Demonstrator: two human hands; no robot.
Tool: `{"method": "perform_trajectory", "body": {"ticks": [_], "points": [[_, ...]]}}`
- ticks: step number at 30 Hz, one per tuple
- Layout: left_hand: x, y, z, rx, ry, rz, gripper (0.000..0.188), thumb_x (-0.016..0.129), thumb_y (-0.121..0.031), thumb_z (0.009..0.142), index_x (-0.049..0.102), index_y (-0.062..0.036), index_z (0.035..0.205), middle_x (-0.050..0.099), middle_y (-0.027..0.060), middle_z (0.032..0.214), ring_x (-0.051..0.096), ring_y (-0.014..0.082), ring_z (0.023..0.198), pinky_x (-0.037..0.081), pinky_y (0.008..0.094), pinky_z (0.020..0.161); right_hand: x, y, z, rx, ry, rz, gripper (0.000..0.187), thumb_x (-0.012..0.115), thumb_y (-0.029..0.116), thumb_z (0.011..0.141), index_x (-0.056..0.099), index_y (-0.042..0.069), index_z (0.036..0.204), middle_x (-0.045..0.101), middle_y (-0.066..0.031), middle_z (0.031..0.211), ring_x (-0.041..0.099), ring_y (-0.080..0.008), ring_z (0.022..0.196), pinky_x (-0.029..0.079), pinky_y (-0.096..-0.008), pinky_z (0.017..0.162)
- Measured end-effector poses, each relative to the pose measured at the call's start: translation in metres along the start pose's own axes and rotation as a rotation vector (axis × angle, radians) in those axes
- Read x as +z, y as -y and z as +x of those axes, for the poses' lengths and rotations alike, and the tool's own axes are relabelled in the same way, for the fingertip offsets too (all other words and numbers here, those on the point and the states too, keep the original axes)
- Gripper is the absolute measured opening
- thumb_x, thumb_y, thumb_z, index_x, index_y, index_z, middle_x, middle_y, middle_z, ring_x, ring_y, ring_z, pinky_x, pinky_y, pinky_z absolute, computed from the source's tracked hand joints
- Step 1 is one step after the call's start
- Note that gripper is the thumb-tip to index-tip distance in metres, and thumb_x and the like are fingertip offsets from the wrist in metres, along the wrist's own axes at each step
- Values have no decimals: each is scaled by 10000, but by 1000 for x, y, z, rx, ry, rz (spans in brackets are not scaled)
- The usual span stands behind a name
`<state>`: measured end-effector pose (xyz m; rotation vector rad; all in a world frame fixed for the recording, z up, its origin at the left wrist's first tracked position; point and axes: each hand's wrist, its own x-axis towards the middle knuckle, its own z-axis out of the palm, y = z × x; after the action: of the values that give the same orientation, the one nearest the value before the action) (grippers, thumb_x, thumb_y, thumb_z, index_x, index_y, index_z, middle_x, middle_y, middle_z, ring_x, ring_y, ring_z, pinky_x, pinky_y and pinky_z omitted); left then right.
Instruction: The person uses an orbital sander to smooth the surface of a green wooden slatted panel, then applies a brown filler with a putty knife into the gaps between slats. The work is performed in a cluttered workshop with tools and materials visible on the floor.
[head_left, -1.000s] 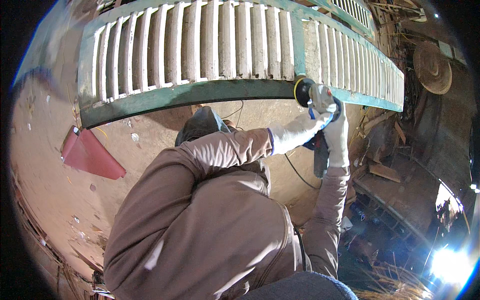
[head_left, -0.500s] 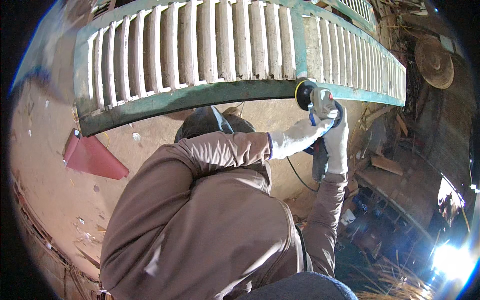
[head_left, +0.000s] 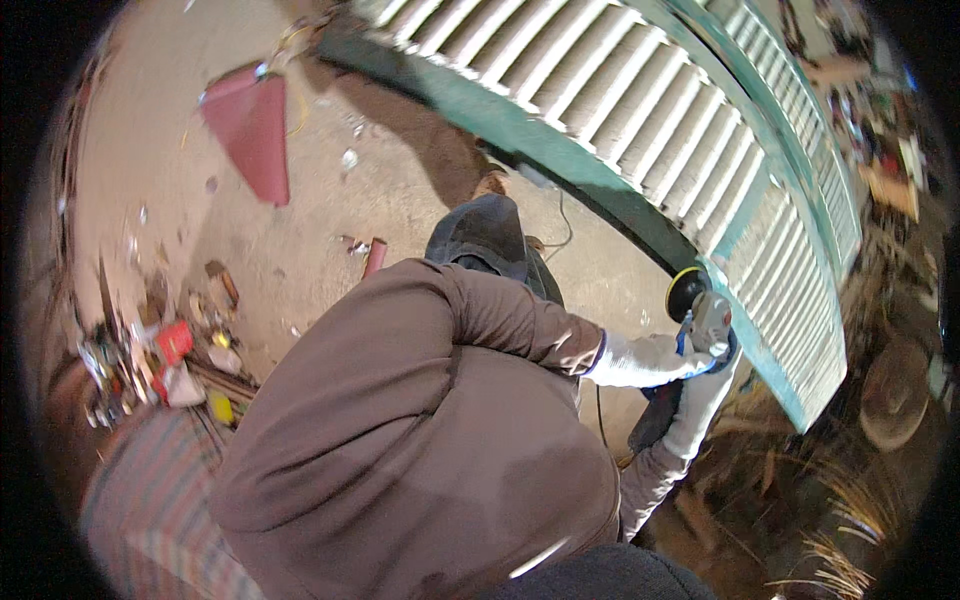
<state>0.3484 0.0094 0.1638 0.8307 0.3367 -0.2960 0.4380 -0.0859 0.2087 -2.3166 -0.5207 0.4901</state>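
Both my hands, in white gloves with blue palms, are closed around a grey angle grinder [head_left: 711, 318] with a dark handle. My left hand [head_left: 672, 362] wraps it from the left side; my right hand [head_left: 708, 395] grips from the right and below. Its black disc with a yellow rim [head_left: 685, 293] is at the near green rail of a slatted shutter panel [head_left: 610, 95], close to where a green crosspiece meets it. Whether the disc touches the wood I cannot tell. The slats are whitish and worn. Some of my fingers are hidden behind the tool.
A second green slatted panel [head_left: 790, 70] lies beyond the first. A dark red folded sheet [head_left: 250, 130] and a short red roll [head_left: 374, 257] lie on the dusty floor. Clutter [head_left: 165, 365] and striped cloth [head_left: 160, 510] are at left. A cord [head_left: 566, 225] runs under the panel; a round woven basket [head_left: 893, 400] is at right.
My view has swung, so the panel now slants down to the right and the left floor clutter shows. Both hands still hold the grinder near the same rail joint.
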Motion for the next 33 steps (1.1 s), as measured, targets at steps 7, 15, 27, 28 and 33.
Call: {"method": "perform_trajectory", "body": {"ticks": [7,15,27,28,33], "points": [[-21,20,-46,104,-244,-170,865,548,-729,924,555,38,1324,671,208,1114,724,272,889,607,369,717,37,63,-7,-220,211,-64,809,908,239,756,506,-9,1413,670,-237,1225,663,-298,1101,511,-415,972],[-89,-7,-129,164,-330,-165,623,517,-619,1010,589,-60,1276,632,76,1081,636,182,834,574,347,708,115,130,-18,-372,239,-193,885,929,304,720,499,-7,1427,665,-277,1252,672,-323,1147,517,-427,981],[-260,-78,-272,863,-478,989,402,723,-164,940,616,-11,1295,697,165,1073,689,249,925,559,391,813,213,257,23,-340,159,31,849,924,334,713,530,-33,1370,719,-207,1140,695,-233,1043,550,-375,933],[-280,-88,-278,1083,-615,1292,424,745,-117,905,613,3,1290,691,184,1114,695,273,945,566,387,843,208,264,29,-295,119,-22,851,924,344,711,534,-24,1372,720,-202,1142,697,-229,1034,553,-375,923],[-368,-146,-265,950,-1205,1340,489,760,-245,886,585,-24,1286,588,216,1326,527,415,1262,385,527,1103,180,225,84,-203,26,140,739,921,377,731,604,-10,1275,729,-126,1011,698,-183,900,568,-342,813]]}}
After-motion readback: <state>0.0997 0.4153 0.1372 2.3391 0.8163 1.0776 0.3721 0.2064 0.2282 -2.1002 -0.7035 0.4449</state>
